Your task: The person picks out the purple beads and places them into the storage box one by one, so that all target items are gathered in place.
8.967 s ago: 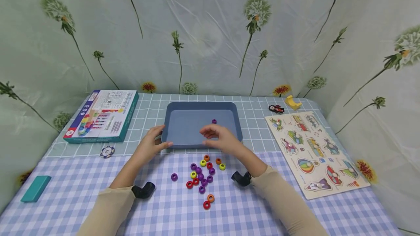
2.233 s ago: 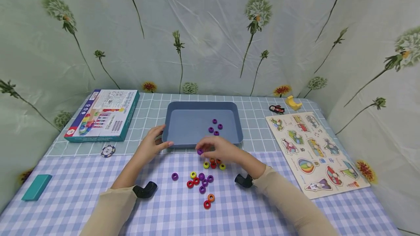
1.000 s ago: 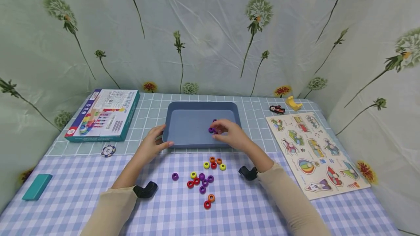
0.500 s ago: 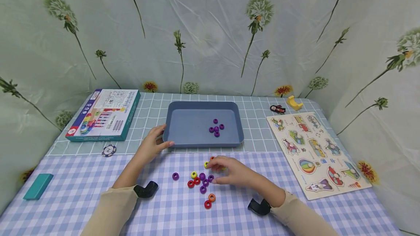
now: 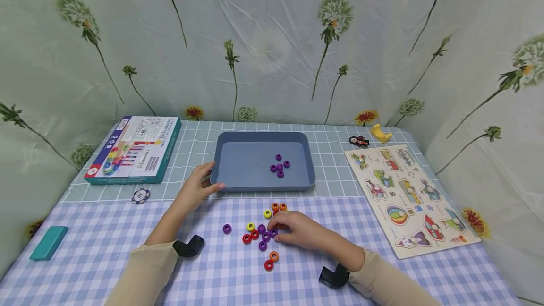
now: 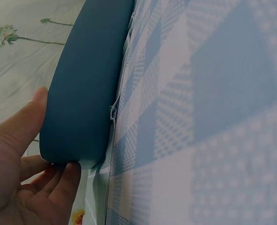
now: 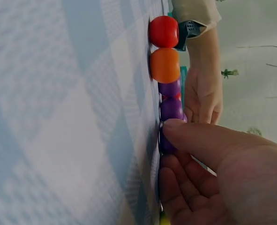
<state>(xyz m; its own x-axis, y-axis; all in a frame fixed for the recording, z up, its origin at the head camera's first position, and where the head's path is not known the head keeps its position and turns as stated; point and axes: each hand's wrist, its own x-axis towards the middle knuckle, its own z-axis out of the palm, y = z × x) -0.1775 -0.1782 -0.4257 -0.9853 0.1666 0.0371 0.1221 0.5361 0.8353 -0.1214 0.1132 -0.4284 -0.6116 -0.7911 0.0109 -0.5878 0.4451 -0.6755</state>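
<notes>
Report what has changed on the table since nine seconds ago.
Five purple beads now lie in the blue tray, where only one showed before; fewer remain on the checked cloth. The right hand has moved from over the tray back toward the person and now pinches another purple bead. The left hand still holds the tray's corner; the box and puzzle board stayed put.

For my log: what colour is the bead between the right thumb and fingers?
Purple; the bead shows best in the right wrist view.
</notes>
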